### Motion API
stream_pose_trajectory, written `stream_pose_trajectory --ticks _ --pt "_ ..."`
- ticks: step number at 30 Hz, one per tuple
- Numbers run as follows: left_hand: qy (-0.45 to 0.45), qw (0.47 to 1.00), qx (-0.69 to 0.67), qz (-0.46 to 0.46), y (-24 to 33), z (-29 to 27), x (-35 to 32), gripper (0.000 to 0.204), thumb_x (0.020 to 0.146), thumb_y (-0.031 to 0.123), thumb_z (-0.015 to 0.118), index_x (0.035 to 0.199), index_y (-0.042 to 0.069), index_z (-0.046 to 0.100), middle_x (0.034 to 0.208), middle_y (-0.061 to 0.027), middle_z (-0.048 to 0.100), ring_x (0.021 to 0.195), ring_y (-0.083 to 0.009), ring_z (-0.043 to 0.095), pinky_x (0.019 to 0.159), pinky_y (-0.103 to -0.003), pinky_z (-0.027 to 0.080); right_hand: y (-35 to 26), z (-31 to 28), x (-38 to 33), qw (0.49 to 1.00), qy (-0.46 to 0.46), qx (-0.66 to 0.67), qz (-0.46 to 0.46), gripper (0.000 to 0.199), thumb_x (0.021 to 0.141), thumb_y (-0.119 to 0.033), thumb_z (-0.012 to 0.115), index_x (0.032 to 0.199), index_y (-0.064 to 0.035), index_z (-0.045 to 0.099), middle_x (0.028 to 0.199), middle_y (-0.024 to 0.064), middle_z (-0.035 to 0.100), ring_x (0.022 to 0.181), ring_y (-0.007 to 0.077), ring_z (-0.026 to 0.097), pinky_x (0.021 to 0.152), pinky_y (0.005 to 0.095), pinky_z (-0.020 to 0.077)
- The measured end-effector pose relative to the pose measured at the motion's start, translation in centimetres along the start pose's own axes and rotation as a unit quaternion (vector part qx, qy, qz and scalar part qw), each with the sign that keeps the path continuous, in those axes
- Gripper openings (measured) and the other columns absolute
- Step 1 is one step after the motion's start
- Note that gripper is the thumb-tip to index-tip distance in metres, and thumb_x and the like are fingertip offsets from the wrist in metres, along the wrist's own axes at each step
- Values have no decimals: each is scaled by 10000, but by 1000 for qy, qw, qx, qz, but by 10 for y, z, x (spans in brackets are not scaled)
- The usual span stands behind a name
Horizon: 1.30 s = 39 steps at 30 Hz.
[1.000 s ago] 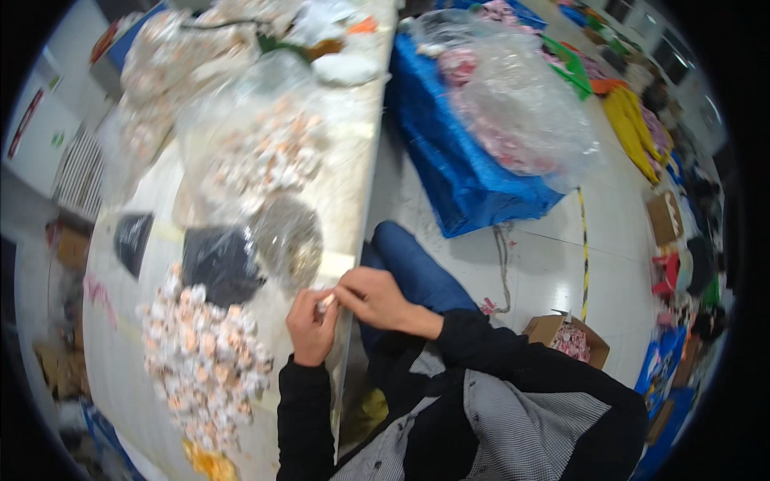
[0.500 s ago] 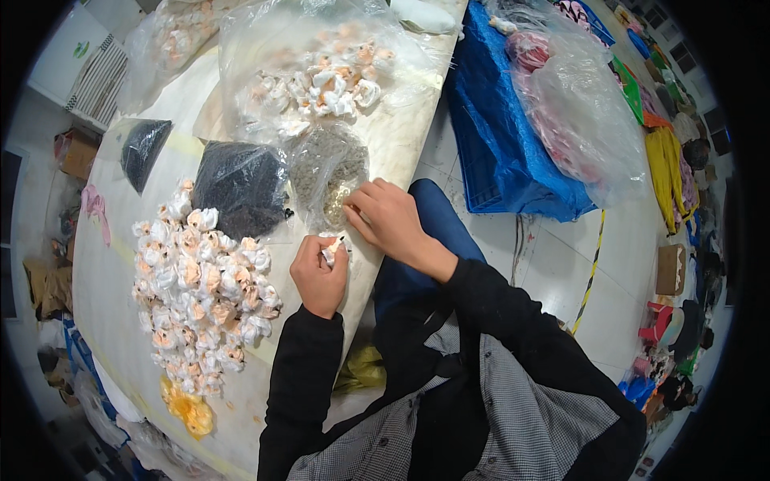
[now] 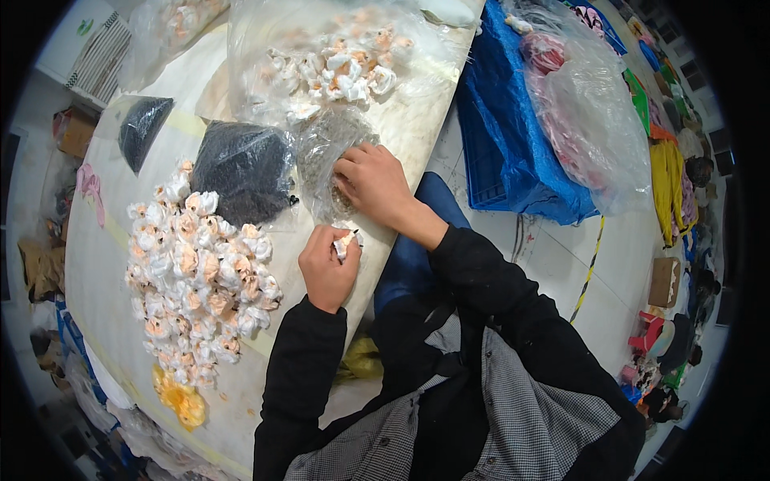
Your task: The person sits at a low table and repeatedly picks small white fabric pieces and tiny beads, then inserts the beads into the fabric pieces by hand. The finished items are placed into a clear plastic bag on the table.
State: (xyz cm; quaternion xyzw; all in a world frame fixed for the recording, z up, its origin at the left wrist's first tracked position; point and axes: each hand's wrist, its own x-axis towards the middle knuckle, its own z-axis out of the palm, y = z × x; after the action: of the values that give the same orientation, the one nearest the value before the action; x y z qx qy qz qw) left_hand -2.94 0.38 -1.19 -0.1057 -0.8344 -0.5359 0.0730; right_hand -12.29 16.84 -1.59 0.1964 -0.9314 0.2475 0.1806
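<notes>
In the head view, pinching a small white-and-peach fabric flower (image 3: pixel 346 245) between thumb and curled fingers of the left hand (image 3: pixel 326 268), near the right edge of the pale table (image 3: pixel 241 405) (with a small dark tip showing beside the petals). Reaching just beyond it with the right hand (image 3: pixel 373 183), fingers bent down at a clear plastic bag of small greyish pieces (image 3: pixel 318 188) (hidden fingertips, so impossible to tell whether gripping anything, or whether inside the bag or on top).

Just left of that bag, a clear bag packed with black material (image 3: pixel 243 170); farther left, a smaller dark bag (image 3: pixel 145 132). Below these, a loose heap of white-and-peach flowers (image 3: pixel 200 276), with a yellow flower (image 3: pixel 181 399) at the lower end. Toward the top, a large clear bag of similar flowers (image 3: pixel 341 70). Across the floor to the right, a blue tarp-covered crate (image 3: pixel 513 160).
</notes>
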Motion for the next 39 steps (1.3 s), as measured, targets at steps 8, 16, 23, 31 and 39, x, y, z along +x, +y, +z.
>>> stream_pose_trajectory --ticks 8,16,23,31,39 --pt "13 999 -20 -42 0 -3 2 117 852 43 755 922 -8 677 795 -72 595 517 -122 414 506 -294 336 -4 -18 -20 983 57 172 27 102 940 -166 729 959 -74 769 861 71 663 870 298 627 747 400 524" --pt "11 999 -35 -36 -5 -2 1 134 858 47 760 918 -5 651 765 -36 565 550 -78 393 512 -275 313 -33 -32 -60 938 -8 308 160 118 940 -144 778 966 -30 790 805 74 693 674 148 628 618 295 490" --pt "9 998 -37 -50 -4 -1 0 136 854 49 759 914 -5 650 767 -58 567 538 -95 414 510 -287 329 -36 -32 -69 939 8 305 157 110 912 -156 784 955 -55 786 815 95 698 714 238 637 641 350 508" --pt "11 998 -46 -36 -3 0 2 132 884 44 770 912 -8 652 704 32 488 573 -24 335 506 -250 250 -34 -29 -71 981 68 179 13 98 901 -139 782 959 -63 758 828 77 662 788 277 625 674 388 516" --pt "7 998 -49 -31 -5 0 0 124 900 47 764 913 -10 654 720 22 502 581 -26 342 509 -252 259 -33 -35 -71 970 41 238 14 103 894 -108 780 980 -55 756 838 82 670 788 265 630 662 366 515"
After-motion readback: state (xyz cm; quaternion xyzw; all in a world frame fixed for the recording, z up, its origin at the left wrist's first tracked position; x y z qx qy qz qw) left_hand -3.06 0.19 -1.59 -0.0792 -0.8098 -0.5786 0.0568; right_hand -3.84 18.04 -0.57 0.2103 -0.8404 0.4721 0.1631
